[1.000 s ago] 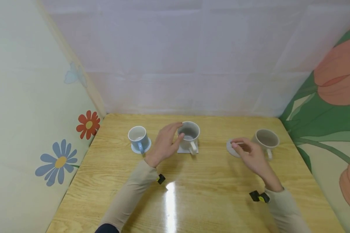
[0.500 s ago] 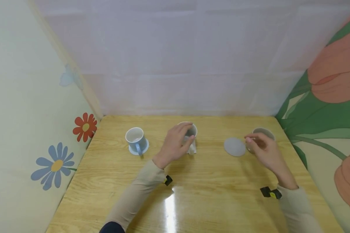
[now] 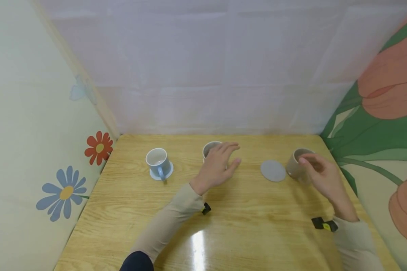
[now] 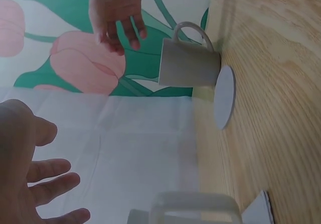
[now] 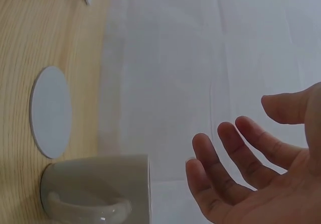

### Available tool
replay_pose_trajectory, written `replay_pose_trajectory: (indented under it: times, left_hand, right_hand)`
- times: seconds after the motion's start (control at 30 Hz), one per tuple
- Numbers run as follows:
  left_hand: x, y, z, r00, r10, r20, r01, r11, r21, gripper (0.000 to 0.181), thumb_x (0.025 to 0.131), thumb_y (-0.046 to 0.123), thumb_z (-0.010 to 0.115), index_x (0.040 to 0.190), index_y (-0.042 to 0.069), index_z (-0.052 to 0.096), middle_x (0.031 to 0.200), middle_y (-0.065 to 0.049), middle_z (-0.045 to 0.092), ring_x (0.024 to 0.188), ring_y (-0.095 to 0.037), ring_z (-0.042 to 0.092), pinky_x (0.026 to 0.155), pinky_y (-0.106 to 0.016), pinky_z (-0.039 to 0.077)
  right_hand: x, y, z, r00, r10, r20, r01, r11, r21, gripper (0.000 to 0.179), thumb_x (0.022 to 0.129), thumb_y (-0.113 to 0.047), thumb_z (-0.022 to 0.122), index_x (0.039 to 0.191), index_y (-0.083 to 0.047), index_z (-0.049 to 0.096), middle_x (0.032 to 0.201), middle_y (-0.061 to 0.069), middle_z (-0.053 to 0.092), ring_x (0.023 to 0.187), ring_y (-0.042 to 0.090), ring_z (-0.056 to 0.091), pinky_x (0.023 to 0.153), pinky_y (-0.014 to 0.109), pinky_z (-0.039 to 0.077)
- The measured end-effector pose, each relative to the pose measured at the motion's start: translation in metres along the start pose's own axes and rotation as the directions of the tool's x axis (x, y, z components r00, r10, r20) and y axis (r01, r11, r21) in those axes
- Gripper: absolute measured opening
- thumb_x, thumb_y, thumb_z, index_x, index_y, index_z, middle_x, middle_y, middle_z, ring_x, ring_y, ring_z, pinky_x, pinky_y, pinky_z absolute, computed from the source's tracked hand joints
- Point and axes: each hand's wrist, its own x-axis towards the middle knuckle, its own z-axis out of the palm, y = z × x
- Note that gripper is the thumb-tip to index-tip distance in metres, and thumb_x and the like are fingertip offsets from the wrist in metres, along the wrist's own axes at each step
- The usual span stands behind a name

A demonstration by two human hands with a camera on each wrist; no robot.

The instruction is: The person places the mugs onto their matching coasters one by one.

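My left hand, fingers spread and holding nothing, hovers over the middle white mug and covers most of it in the head view. Under that mug, a corner of a square coaster shows in the left wrist view. My right hand hangs above the grey-beige mug on the right, fingers loosely bent with nothing between them. In the right wrist view that mug stands below the fingertips. A bare round grey coaster lies just left of it, on the table.
A light blue mug stands on a round pale blue coaster at the left of the wooden table. Behind the table hangs a white sheet. Flower-painted panels stand at both sides.
Both hands have moved rightward. The left went from the middle mug's left side to over it and beyond; the right left the round coaster and came over the grey-beige mug. The mugs stayed put.
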Motion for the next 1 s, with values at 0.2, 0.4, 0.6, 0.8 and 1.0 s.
replay_pose_trajectory:
  times: [0.2,0.4,0.6,0.8,1.0]
  left_hand:
    - [0.006,0.006,0.009,1.000,0.002,0.026,-0.003,1.000,0.004,0.047,0.113,0.034,0.051,0.151,0.007,0.055,0.158,-0.010,0.056,0.148,-0.028,0.051,0.124,-0.052,0.041]
    - [0.011,0.011,0.020,0.999,-0.005,0.046,0.004,1.000,0.028,0.048,0.114,0.038,0.047,0.152,0.009,0.055,0.158,-0.007,0.056,0.148,-0.027,0.051,0.123,-0.050,0.043]
    - [0.016,0.016,0.032,0.999,-0.020,0.047,0.018,0.998,0.056,0.049,0.114,0.040,0.046,0.152,0.011,0.055,0.158,-0.005,0.057,0.148,-0.026,0.051,0.125,-0.046,0.041]
    - [0.021,0.017,0.042,0.998,-0.030,0.063,0.027,0.999,0.043,0.049,0.113,0.040,0.049,0.153,0.011,0.054,0.159,-0.004,0.056,0.149,-0.024,0.050,0.126,-0.045,0.040]
    - [0.025,0.020,0.047,0.995,-0.061,0.085,0.057,0.997,0.044,0.049,0.112,0.040,0.051,0.154,0.013,0.053,0.161,-0.003,0.054,0.151,-0.023,0.049,0.129,-0.044,0.036]
  right_hand:
    - [-0.003,0.008,-0.007,0.999,0.042,-0.021,-0.043,0.999,-0.025,0.026,0.104,-0.017,0.070,0.121,0.003,0.074,0.111,-0.039,0.060,0.094,-0.024,0.056,0.083,-0.002,0.042]
    - [-0.007,0.016,-0.013,0.997,0.068,-0.032,-0.070,0.996,-0.052,0.028,0.105,-0.018,0.069,0.121,0.005,0.073,0.113,-0.043,0.052,0.093,-0.028,0.053,0.081,-0.003,0.041]
    - [-0.012,0.024,-0.016,0.995,0.092,-0.043,-0.095,0.994,-0.060,0.028,0.105,-0.019,0.069,0.121,0.005,0.072,0.113,-0.045,0.051,0.092,-0.028,0.054,0.079,-0.003,0.042]
    - [-0.016,0.031,-0.019,0.991,0.125,-0.046,-0.128,0.989,-0.075,0.030,0.106,-0.020,0.068,0.121,0.005,0.072,0.109,-0.047,0.051,0.089,-0.028,0.053,0.074,-0.002,0.043]
    - [-0.017,0.040,-0.021,0.987,0.154,-0.049,-0.158,0.984,-0.088,0.031,0.106,-0.023,0.068,0.122,0.004,0.071,0.109,-0.046,0.051,0.087,-0.029,0.052,0.074,-0.002,0.043]
